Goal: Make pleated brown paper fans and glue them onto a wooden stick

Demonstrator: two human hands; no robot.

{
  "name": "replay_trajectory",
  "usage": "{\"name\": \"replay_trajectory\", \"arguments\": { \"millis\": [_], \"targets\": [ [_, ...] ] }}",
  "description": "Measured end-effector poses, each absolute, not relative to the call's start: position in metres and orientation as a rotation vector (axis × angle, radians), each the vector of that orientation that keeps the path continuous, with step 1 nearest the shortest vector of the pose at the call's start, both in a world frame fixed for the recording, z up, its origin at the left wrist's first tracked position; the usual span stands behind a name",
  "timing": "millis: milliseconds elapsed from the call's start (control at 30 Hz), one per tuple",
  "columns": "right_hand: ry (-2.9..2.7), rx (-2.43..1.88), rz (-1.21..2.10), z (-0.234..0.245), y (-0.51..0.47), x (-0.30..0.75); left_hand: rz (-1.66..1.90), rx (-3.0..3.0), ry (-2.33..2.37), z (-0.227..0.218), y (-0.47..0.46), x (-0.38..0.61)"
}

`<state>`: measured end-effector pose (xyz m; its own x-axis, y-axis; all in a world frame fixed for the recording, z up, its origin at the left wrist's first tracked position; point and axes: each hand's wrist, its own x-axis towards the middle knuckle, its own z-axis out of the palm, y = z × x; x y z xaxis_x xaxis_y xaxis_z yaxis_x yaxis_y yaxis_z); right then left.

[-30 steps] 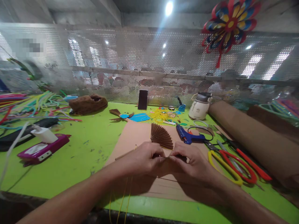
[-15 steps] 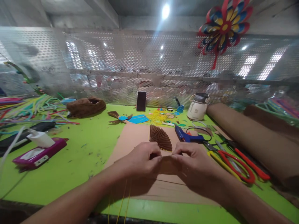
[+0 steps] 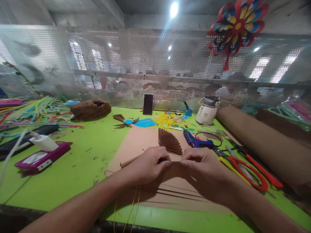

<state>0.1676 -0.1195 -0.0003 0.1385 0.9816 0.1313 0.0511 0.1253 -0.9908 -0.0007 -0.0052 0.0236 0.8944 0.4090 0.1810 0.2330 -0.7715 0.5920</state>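
Head view, watched from my remote seat. Brown paper piece (image 3: 176, 163) at frame centre, just below a pleated fan (image 3: 169, 142). Left hand (image 3: 155, 162) and right hand (image 3: 202, 161) pinch it narrowly, thumb to finger, a short span showing between. I read the step as creasing or straightening an edge; I cannot tell whether it joins the fan. To my eye, the next move calls for level pinches and light, even tension.

Surface: green table (image 3: 80, 181), pale brown sheet (image 3: 136, 137) under the hands. Glue gun (image 3: 198, 141) right of centre; red-handled scissors (image 3: 264, 186) lower right; purple power strip (image 3: 43, 158) at left.

Room: perforated screen (image 3: 136, 55) across the back, petalled ornament (image 3: 238, 26) upper right, ceiling light (image 3: 174, 9) top centre.
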Motion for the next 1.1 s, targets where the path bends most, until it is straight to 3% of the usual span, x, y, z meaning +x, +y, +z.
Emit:
{"name": "replay_trajectory", "arguments": {
  "millis": [333, 600, 1100],
  "targets": [
    [-0.944, -1.118, 1.37, -0.003, -0.118, 0.171, 0.24, 2.185, 0.433, 0.02, -0.001, 0.002],
    [-1.008, -1.179, 1.196, -0.004, -0.115, 0.168, 0.205, 2.221, 0.425, 0.025, -0.003, 0.002],
    [-1.04, -1.095, 1.346, -0.008, -0.119, 0.17, 0.033, 1.996, 0.453, 0.016, -0.001, -0.001]
  ]
}}
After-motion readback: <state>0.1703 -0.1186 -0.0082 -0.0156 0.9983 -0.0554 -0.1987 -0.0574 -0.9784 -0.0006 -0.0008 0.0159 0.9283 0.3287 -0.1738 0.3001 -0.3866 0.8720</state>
